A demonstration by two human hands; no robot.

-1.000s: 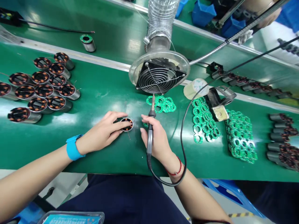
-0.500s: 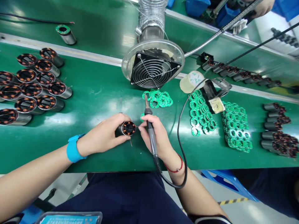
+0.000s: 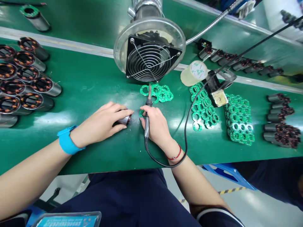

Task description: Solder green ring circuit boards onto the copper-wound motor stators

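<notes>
My left hand [image 3: 104,123] is wrapped over a small metal motor stator [image 3: 124,120] lying on the green bench, mostly hidden under the fingers. My right hand [image 3: 155,126] grips a soldering iron [image 3: 148,110] whose tip points away from me toward a small heap of green ring boards [image 3: 159,92]. The right fingertips touch one green ring board [image 3: 142,113] lying just right of the stator. A blue band sits on my left wrist and a red string on my right.
A fume fan [image 3: 149,56] on a duct stands behind the hands. Several stators with copper windings [image 3: 23,82] lie at the left. More green boards [image 3: 239,121] and dark stators [image 3: 280,126] lie at the right, with a tape roll [image 3: 194,72] and an iron stand [image 3: 219,91].
The stator was tipped up with its copper end facing me; now it lies down under my left hand. My right hand has moved from the stator's end to a green ring board beside it.
</notes>
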